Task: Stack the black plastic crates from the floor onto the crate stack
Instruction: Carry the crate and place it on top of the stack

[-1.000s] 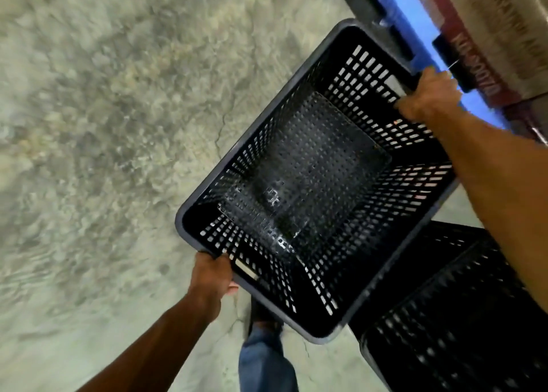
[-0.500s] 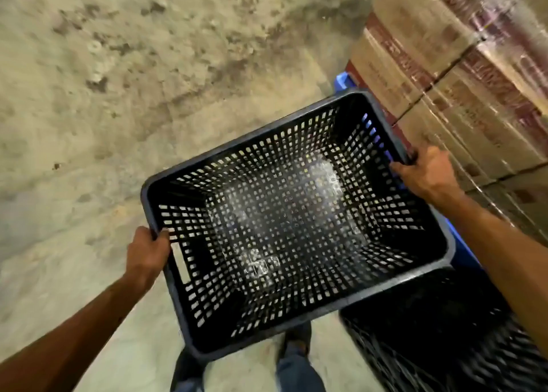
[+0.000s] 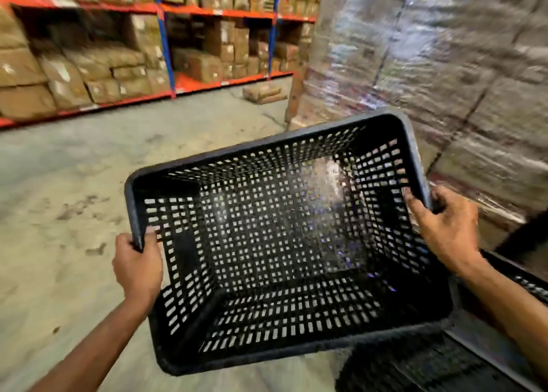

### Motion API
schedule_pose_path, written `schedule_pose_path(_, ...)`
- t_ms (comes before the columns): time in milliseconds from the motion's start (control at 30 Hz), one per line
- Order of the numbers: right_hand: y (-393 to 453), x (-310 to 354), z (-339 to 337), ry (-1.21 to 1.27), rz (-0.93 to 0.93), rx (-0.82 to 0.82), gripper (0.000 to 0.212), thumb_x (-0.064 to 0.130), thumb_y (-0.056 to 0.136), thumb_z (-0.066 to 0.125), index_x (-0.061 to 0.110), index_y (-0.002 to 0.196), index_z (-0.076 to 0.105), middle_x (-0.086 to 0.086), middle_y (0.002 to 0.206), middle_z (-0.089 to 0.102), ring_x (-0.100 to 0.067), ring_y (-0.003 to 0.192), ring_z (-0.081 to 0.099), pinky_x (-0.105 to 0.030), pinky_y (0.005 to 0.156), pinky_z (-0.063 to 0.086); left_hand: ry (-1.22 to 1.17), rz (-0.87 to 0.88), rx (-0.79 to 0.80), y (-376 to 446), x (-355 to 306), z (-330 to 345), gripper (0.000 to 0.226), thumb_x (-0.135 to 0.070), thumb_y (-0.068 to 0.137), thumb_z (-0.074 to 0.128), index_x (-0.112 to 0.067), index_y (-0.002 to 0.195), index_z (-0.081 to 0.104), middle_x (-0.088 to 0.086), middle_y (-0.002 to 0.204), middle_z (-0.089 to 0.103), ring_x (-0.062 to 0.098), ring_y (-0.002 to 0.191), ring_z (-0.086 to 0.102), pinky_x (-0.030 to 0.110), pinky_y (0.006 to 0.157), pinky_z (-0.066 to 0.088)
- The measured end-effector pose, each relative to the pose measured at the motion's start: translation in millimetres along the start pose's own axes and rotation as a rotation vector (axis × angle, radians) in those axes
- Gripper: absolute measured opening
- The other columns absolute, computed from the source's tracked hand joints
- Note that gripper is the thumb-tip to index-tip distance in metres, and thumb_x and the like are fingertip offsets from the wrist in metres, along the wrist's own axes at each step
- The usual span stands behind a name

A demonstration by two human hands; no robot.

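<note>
Both hands clamp a black crate off the floor — left hand at nine o'clock, right hand at three — another crate at five o'clock.

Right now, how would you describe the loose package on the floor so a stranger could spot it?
Start at the orange and blue shelving rack along the far wall, then drop to the grey concrete floor at its right end. The flat brown package lies there alone, unlike the packages stacked on shelves.

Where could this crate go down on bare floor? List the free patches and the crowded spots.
Free: the concrete floor left of the held crate, up to the shelving. Crowded: right, the wrapped pallet and crate stack; sacks lie ahead.
</note>
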State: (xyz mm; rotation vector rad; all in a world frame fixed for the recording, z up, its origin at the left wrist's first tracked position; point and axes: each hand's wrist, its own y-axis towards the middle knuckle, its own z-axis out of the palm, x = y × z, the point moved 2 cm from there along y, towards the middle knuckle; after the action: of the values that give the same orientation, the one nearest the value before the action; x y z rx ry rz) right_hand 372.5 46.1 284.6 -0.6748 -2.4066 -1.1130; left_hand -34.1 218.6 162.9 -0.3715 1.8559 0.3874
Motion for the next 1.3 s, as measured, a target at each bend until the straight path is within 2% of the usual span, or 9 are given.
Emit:
schedule_pose_path(233, 11, -50, -180, 0.002, 0.055, -0.315, 0.043, 0.038, 0.083, 0.064, 0.001, 0.064, 0.051, -0.016, 0.054, 0.051, -0.031, 0.052, 0.044, -0.043, 0.052, 0.04, -0.237, 0.229, 0.147, -74, -145, 53, 0.026, -0.034, 0.088, 0.054, -0.011, 0.082, 0.046, 0.011, 0.078, 0.052, 0.027, 0.071, 0.047, 0.037, 0.066, 0.036)
schedule_pose_path(367, -11, -87, -279, -0.042, 0.085, -0.396, 0.033, 0.024, 0.083, 0.065, 0.003, 0.06, 0.053, -0.008, 0.05, 0.044, -0.006, 0.045, 0.039, -0.02, 0.044, 0.03, -0.276, 0.312, 0.261, -146, -203, 97, 0.026, -0.034, 0.087, 0.055, -0.009, 0.086, 0.05, 0.01, 0.081, 0.055, 0.028, 0.074, 0.05, 0.039, 0.07, 0.04)
schedule_pose_path(600, -59, -206, -415, -0.088, 0.255, -0.466, 0.032, 0.026, 0.081, 0.067, 0.008, 0.059, 0.052, -0.011, 0.057, 0.051, -0.006, 0.054, 0.041, -0.02, 0.046, 0.034, -0.19, 0.43, 0.48, -293, -258, 180, 0.027, -0.039, 0.087, 0.054, -0.012, 0.083, 0.05, 0.009, 0.079, 0.056, 0.028, 0.076, 0.053, 0.036, 0.066, 0.039)
schedule_pose_path(700, -78, -243, -443, -0.107, 0.367, -0.486, 0.036, 0.026, 0.08, 0.068, 0.012, 0.054, 0.048, -0.003, 0.052, 0.045, -0.007, 0.048, 0.035, -0.017, 0.044, 0.034, -0.119, 0.441, 0.561, -337, -267, 208, 0.032, -0.044, 0.086, 0.053, -0.013, 0.089, 0.054, 0.01, 0.083, 0.06, 0.028, 0.079, 0.056, 0.035, 0.068, 0.04)
schedule_pose_path(800, -92, -267, -454, -0.167, 0.436, -0.479, 0.044, 0.024, 0.08, 0.069, 0.011, 0.05, 0.04, -0.001, 0.049, 0.035, -0.014, 0.049, 0.029, -0.025, 0.042, 0.026, -0.047, 0.475, 0.629, -366, -272, 234, 0.031, -0.043, 0.087, 0.053, -0.012, 0.086, 0.05, 0.012, 0.089, 0.059, 0.028, 0.081, 0.055, 0.037, 0.073, 0.043)
schedule_pose_path(967, -111, -310, -457, -0.158, 0.597, -0.476, 0.042, 0.029, 0.078, 0.071, 0.007, 0.051, 0.047, -0.004, 0.047, 0.043, -0.017, 0.049, 0.038, -0.027, 0.042, 0.026, 0.027, 0.505, 0.798, -397, -273, 273, 0.03, -0.039, 0.088, 0.054, -0.01, 0.091, 0.05, 0.01, 0.081, 0.059, 0.028, 0.077, 0.056, 0.036, 0.068, 0.042)
schedule_pose_path(1100, -99, -319, -454, -0.169, 0.697, -0.435, 0.035, 0.029, 0.078, 0.071, 0.003, 0.06, 0.056, -0.008, 0.051, 0.052, -0.02, 0.051, 0.047, -0.035, 0.049, 0.035, 0.066, 0.544, 0.91, -403, -258, 305, 0.019, -0.025, 0.088, 0.058, -0.009, 0.086, 0.049, 0.013, 0.077, 0.06, 0.025, 0.066, 0.053, 0.036, 0.058, 0.041)
schedule_pose_path(1200, -84, -322, -444, -0.267, 0.705, -0.299, 0.033, 0.032, 0.079, 0.07, 0.001, 0.077, 0.059, -0.011, 0.071, 0.06, -0.027, 0.07, 0.056, -0.034, 0.06, 0.039, 0.094, 0.435, 0.974, -397, -240, 327, 0.016, -0.012, 0.083, 0.064, -0.004, 0.091, 0.052, 0.024, 0.096, 0.064, 0.028, 0.082, 0.057, 0.04, 0.075, 0.046)
schedule_pose_path(1300, -77, -325, -426, -0.355, 0.684, -0.182, 0.036, 0.038, 0.081, 0.065, 0.004, 0.08, 0.055, -0.009, 0.078, 0.058, -0.027, 0.076, 0.055, -0.034, 0.062, 0.04, 0.184, 0.369, 1.103, -398, -211, 321, 0.015, 0.006, 0.078, 0.064, -0.005, 0.073, 0.056, 0.023, 0.087, 0.063, 0.026, 0.081, 0.057, 0.043, 0.076, 0.049)
